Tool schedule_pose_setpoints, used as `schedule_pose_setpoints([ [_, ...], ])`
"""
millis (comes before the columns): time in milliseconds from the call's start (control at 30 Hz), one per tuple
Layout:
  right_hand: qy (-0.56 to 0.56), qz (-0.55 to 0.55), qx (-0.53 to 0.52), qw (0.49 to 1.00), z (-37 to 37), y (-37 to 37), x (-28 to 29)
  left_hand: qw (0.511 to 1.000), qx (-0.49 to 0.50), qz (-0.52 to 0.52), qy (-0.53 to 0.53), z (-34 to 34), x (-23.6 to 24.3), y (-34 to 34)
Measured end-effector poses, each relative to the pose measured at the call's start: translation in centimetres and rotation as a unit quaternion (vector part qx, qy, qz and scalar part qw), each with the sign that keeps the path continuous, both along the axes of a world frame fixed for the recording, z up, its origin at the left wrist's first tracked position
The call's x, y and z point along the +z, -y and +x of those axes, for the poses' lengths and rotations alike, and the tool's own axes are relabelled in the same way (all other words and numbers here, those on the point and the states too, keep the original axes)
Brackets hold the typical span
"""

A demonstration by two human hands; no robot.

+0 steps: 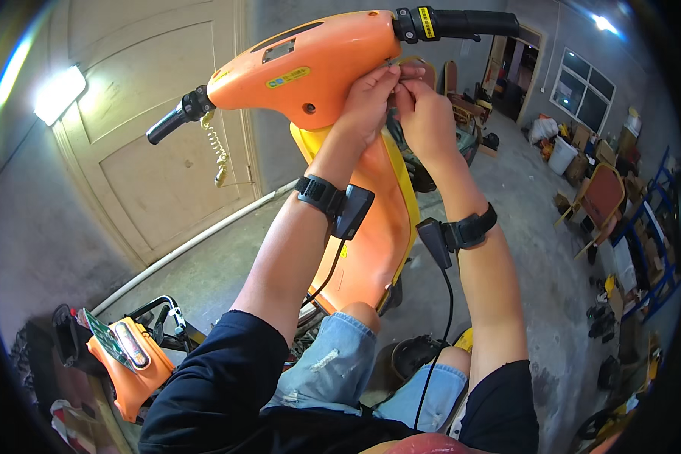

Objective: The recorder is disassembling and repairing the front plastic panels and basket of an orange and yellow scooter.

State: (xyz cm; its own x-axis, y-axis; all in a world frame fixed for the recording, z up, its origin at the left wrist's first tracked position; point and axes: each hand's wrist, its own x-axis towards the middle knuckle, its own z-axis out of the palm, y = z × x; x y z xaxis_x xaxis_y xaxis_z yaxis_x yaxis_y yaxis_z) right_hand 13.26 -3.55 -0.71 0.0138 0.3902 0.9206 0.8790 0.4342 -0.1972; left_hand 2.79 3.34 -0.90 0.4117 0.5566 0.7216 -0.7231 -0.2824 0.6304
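Note:
An orange handlebar cover (310, 72) of a scooter stands in front of me, with a black right grip (461, 24) and a black left grip (168, 126). Against its lower right side, my left hand (369, 102) has its fingers closed in a pinch. My right hand (425, 117) meets it there, thumb and fingers also pressed together. Whatever lies between the fingertips is too small or hidden to make out. Below the hands runs the orange front body panel (367, 227) with yellow edging (402, 181). A coiled cream cord (217, 151) hangs beneath the left grip.
A pale door (159, 136) and a white floor pipe (197, 237) are at left. An orange part with a green board (132, 363) lies lower left. At right stand a red-backed chair (602, 193), a blue rack (651, 234) and piled goods. Cables run from both wrist straps.

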Motion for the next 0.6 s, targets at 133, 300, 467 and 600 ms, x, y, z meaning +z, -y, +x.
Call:
schedule_pose_setpoints([
  [133, -0.052, -0.005, -0.036, 0.998, -0.2, 0.3, 0.5, 1.000, -0.020, 0.001, 0.018, 0.5, -0.3, -0.7],
  [300, -0.064, -0.009, -0.024, 0.998, -0.4, 0.5, 0.6, 1.000, 0.015, -0.002, 0.004, 0.6, -0.4, -1.3],
  [467, -0.039, -0.067, 0.027, 0.997, 0.0, 0.3, 0.3, 1.000, -0.012, -0.006, -0.005, -0.1, -0.3, -0.5],
  [600, -0.011, -0.083, 0.007, 0.996, 0.3, 0.4, 0.7, 1.000, -0.024, -0.014, -0.001, -0.2, 0.0, 0.0],
])
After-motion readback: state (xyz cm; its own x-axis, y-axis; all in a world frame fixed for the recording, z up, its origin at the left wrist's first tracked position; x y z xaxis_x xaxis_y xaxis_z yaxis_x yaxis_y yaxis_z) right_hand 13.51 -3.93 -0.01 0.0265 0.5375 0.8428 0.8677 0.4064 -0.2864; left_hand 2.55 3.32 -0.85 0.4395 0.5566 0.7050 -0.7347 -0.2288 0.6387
